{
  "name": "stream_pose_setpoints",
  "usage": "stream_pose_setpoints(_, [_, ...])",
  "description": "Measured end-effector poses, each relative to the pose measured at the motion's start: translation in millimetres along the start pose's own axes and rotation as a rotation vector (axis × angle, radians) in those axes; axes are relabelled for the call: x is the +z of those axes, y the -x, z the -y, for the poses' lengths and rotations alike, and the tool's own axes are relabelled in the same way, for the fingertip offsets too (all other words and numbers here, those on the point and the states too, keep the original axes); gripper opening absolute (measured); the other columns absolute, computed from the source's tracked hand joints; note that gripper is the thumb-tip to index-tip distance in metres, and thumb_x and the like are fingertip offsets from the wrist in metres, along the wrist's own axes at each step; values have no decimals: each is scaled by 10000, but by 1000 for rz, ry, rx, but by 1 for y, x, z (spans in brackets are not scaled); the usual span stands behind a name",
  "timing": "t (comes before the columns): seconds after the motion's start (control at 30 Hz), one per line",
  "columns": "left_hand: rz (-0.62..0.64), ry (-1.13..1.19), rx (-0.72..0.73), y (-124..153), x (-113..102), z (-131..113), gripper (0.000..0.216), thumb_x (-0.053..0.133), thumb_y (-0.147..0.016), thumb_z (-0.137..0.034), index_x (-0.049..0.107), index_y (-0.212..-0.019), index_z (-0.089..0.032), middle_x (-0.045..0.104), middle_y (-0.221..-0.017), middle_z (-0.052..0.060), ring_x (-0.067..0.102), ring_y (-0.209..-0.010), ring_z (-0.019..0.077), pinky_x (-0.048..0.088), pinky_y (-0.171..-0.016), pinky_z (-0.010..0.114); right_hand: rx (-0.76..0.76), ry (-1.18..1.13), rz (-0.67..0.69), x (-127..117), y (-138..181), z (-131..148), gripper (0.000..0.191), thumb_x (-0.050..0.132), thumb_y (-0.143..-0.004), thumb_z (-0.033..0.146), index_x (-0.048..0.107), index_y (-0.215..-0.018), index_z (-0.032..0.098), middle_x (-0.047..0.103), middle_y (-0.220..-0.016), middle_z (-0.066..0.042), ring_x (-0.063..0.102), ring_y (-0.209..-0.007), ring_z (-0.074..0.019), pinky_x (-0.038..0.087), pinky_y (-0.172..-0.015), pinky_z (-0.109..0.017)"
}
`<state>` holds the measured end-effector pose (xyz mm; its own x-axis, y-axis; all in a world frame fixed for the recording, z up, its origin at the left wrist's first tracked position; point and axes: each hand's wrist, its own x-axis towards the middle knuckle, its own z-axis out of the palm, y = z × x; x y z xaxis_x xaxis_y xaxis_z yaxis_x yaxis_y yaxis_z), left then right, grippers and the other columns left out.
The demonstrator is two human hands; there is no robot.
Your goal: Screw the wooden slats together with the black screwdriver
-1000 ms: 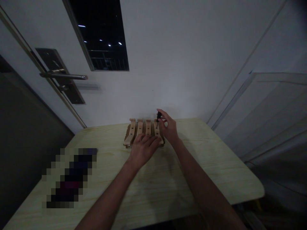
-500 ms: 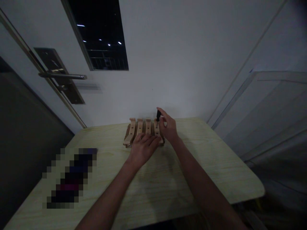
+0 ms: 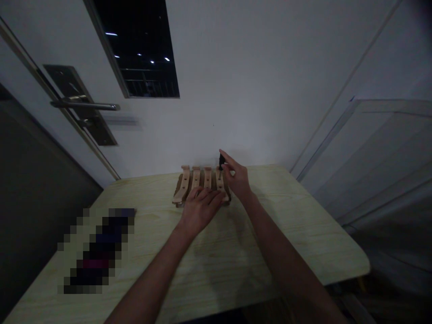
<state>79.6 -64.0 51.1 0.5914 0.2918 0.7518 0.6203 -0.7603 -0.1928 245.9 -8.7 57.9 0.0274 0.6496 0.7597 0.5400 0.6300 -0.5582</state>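
A brown wooden rack with several pale curved wooden hooks lies near the table's far edge. Dark screw holes show along each hook. My left hand rests flat across the front part of the rack, fingers stretched out over the hooks and covering their near ends. In my right hand is a small screwdriver with a black handle, held upright. The index finger lies on top of its handle, while thumb and other fingers pinch its side. The metal shaft points down at the rightmost hook; its tip is too small to make out.
The light wood-grain table stands against a white door with a metal handle and a dark window. A blurred-out dark object lies on the table at left.
The view has shifted slightly. My left hand stays on the rack, and my right hand stays on the screwdriver above the rightmost hook, with little visible movement.
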Motion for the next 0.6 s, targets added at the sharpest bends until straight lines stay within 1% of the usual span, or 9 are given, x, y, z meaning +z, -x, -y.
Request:
stream_pose_setpoints(0.13, [-15,-4,15,0,1,1,133,567,-868,-214,655,-966,-199,729,-873,31,638,-804,168,450,-792,338,-1,34,-27,2,0,-2,400,471,-895,271,521,-1289,312,647,-1168,-25,640,-783,-136,568,-693,-280])
stream_pose_setpoints(0.27, [-12,-2,14,0,1,1,135,572,-866,-209,648,-976,-196,730,-876,27,638,-806,171,452,-790,339,1,144,-47,4,-2,-4,398,528,-873,297,538,-1271,297,649,-962,-42,583,-712,-141,549,-645,-282])
stream_pose_setpoints(0.37, [6,-1,6,-1,0,0,138,557,-875,-217,650,-975,-194,729,-883,32,637,-815,175,458,-788,342,6,158,-45,3,-3,-3,387,483,-899,305,530,-1283,278,634,-918,-50,578,-695,-136,539,-615,-267])
stream_pose_setpoints(0.43, [18,3,3,-1,-1,0,153,538,-886,-230,652,-981,-195,727,-893,40,636,-822,175,463,-789,344,-29,124,-44,2,-4,-2,380,410,-929,290,516,-1293,281,644,-993,-58,606,-785,-144,549,-662,-271])
stream_pose_setpoints(0.53, [17,-2,10,-2,-2,0,171,511,-897,-234,658,-978,-197,727,-907,45,633,-819,174,467,-795,344,-111,61,-39,1,-5,-2,378,344,-948,270,511,-1287,287,630,-1170,-45,598,-1036,-164,538,-859,-338])
stream_pose_setpoints(0.57, [17,-4,12,-2,-2,0,176,505,-899,-230,659,-976,-197,727,-911,45,634,-821,174,467,-798,344,-127,44,-33,2,-5,-3,371,348,-948,276,514,-1279,285,623,-1200,-36,587,-1083,-167,518,-914,-363])
stream_pose_setpoints(0.6, [18,-6,11,-2,-3,0,176,503,-900,-228,660,-974,-197,728,-911,43,635,-822,173,466,-799,343,-123,24,-34,2,-4,-3,367,345,-950,286,515,-1275,282,616,-1220,-33,588,-1092,-166,515,-927,-366])
